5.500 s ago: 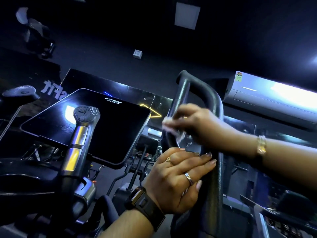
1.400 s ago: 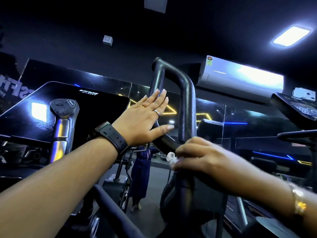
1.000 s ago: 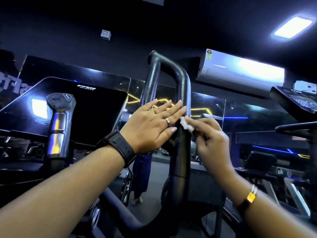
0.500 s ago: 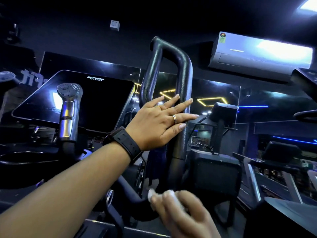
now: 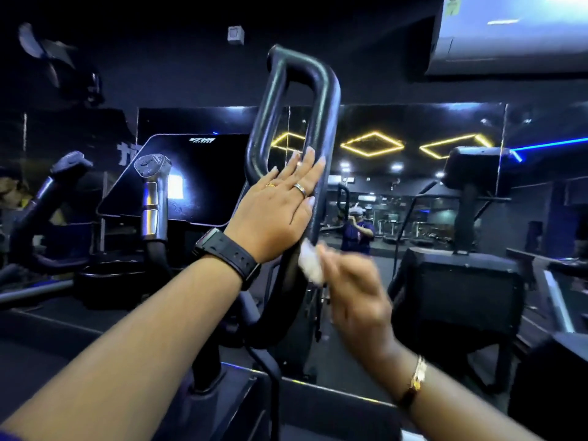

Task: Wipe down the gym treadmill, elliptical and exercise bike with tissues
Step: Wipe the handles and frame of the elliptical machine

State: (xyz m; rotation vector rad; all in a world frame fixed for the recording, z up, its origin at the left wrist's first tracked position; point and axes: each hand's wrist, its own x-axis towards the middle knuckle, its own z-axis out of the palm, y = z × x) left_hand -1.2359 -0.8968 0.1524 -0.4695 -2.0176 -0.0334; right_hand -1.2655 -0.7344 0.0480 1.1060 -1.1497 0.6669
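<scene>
My left hand (image 5: 276,214) lay flat, fingers extended, against the black looped handlebar (image 5: 321,100) at frame centre. Just below, my blurred right hand (image 5: 356,291) pinched a white tissue (image 5: 310,265) onto the bar. Behind stood a mirrored wall (image 5: 413,148) and dark gym.

Dark gym interior. A mirrored far wall (image 5: 413,128) reflects three yellow diamond-shaped ceiling lights (image 5: 372,144) and white spotlights. A blue light strip (image 5: 547,144) runs at far right. A white air-conditioning unit (image 5: 509,30) hangs at upper right on the black wall. A small white box (image 5: 235,35) sits high at centre. The floor (image 5: 63,338) is dark.
</scene>
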